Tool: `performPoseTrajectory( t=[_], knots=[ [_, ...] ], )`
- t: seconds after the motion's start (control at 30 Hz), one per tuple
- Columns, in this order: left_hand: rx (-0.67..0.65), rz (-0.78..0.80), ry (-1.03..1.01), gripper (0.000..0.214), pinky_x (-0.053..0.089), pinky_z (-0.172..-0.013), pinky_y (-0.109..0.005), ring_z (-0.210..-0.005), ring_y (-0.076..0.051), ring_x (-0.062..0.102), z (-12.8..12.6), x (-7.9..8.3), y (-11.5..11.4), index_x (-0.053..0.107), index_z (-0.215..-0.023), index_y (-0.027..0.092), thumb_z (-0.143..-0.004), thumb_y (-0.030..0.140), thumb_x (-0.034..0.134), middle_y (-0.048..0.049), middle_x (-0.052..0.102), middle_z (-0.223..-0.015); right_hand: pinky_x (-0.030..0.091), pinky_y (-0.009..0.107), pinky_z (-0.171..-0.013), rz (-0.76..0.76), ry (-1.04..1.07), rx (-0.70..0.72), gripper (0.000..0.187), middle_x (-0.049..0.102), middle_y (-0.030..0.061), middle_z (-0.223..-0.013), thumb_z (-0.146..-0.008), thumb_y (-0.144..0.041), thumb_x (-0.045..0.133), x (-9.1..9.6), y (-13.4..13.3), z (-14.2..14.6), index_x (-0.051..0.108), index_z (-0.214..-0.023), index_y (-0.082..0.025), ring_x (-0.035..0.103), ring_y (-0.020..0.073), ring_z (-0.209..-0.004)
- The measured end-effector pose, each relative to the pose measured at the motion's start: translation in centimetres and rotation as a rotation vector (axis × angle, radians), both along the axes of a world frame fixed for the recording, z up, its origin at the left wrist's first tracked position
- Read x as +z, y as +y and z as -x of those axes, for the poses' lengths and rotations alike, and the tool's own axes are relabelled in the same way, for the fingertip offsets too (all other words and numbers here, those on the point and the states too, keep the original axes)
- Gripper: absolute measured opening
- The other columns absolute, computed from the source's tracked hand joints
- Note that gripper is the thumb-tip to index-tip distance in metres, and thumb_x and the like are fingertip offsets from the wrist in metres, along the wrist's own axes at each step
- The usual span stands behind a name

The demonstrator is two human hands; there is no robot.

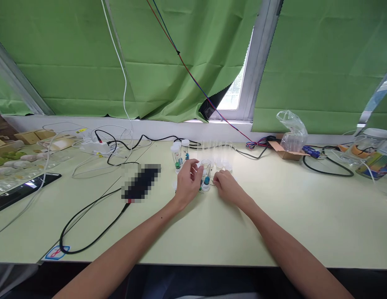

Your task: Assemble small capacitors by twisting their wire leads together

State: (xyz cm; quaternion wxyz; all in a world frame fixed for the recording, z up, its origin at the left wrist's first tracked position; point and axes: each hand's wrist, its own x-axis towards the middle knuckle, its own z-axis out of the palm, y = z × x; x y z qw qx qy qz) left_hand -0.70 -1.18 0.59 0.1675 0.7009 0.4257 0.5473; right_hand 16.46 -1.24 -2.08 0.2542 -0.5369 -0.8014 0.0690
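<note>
My left hand (pixel 187 181) is curled around a small clear vial (pixel 206 174) with a blue piece at its bottom, standing on the pale green table (pixel 274 216). My right hand (pixel 226 185) rests on the table just right of that vial, fingers pinched on something too small to make out. Behind the hands stand two capped vials (pixel 181 155) holding green and blue pieces, and a row of empty clear vials (pixel 220 155). A white cap lies by my left hand, partly hidden.
A black cable (pixel 87 224) loops across the left of the table from a blurred dark device (pixel 141 182). A power strip (pixel 95 146) and white wires lie at back left, a phone (pixel 23 190) at far left. A cardboard tray with a plastic bag (pixel 290 137) and jars (pixel 366 145) stand at right.
</note>
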Motion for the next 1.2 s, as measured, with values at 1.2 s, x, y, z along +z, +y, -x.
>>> performPoseTrajectory(
  t=[1.2],
  knots=[
    [-0.128,0.145,0.272,0.032,0.039,-0.053,-0.024,-0.052,-0.007,0.049,0.0,-1.1,0.2,0.057,-0.108,0.023,-0.086,0.047,0.058,-0.0008,0.066,-0.096,0.024,0.021,-0.041,0.273,1.394,0.039,0.037,0.041,-0.0085,-0.055,-0.073,-0.047,0.075,2.8,-0.1,0.5,0.050,-0.071,-0.019,0.032,0.0035,-0.041]
  ],
)
